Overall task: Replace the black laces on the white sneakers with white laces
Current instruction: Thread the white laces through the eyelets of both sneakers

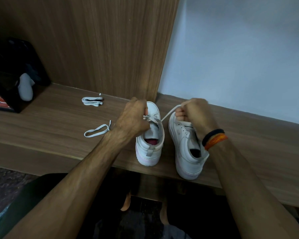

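- Both forearms are showing bare, with no sleeves reaching the wrists.
- The right wrist is wearing a black band (212,135) and an orange braided band (216,142), sitting side by side.

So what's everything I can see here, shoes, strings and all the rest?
White leather sneakers: 2, white; left sneaker and right sneaker side by side near the front edge of the shelf.
White lace being threaded: 1, white, stretched taut between the hands over the left sneaker.
Loose end of a lace: 1, white, lying left of the left wrist.
Folded lace bundle: 1, white, further back.
Black box with red label: 1, far left.
Wooden shelf: 1, brown.
Wristbands: 2, black and orange, right wrist.
Hands: left hand, right hand, both gripping the lace.
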